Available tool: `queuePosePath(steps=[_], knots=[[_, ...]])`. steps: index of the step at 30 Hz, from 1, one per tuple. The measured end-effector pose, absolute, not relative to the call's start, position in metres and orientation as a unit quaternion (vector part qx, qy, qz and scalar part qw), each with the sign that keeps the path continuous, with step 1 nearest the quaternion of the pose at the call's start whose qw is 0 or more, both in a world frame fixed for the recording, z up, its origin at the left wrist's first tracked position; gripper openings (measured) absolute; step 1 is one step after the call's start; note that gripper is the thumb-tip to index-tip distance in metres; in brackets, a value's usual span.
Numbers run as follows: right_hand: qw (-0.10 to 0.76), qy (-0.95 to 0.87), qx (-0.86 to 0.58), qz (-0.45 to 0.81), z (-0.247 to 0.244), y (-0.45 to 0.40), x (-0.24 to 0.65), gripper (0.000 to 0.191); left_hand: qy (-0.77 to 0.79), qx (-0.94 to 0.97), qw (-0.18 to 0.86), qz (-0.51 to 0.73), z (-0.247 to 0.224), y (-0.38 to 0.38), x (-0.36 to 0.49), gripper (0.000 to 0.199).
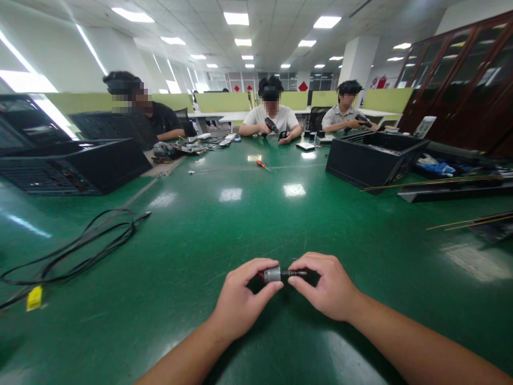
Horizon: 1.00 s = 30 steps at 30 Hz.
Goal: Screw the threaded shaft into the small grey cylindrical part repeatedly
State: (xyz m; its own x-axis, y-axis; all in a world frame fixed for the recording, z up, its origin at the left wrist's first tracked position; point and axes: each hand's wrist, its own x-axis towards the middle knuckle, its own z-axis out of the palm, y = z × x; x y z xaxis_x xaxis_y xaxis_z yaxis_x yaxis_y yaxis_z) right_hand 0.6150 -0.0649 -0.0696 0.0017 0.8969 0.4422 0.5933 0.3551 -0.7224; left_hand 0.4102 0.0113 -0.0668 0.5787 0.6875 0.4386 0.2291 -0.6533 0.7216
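Observation:
A small motor (272, 274), a silver cylinder with a dark, ridged shaft (294, 273), is held level above the green table (200, 240). My left hand (242, 297) grips its silver body between thumb and fingers; a bit of dark red shows behind the body. With thumb and fingertips, my right hand (331, 289) pinches around the shaft, whose thin tip points right between them. Whether those fingertips press on the shaft or on a small part on it, I cannot tell.
A coiled black cable (96, 240) with a yellow tag (34, 298) lies left. An orange screwdriver (262, 165) rests farther off. Black computer cases (372, 155) stand on both sides, with thin rods (473, 220) at right. Three people sit opposite, two holding power drills (271, 125).

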Motion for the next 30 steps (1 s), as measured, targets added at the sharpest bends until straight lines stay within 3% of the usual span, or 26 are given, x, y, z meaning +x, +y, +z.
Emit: queuePosePath(steps=[30], knots=[[0.459, -0.685, -0.541, 0.165, -0.0667, -0.0653, 0.6148, 0.007, 0.275, 0.837, 0.293, 0.372, -0.0653, 0.0102, 0.4087, 0.023]])
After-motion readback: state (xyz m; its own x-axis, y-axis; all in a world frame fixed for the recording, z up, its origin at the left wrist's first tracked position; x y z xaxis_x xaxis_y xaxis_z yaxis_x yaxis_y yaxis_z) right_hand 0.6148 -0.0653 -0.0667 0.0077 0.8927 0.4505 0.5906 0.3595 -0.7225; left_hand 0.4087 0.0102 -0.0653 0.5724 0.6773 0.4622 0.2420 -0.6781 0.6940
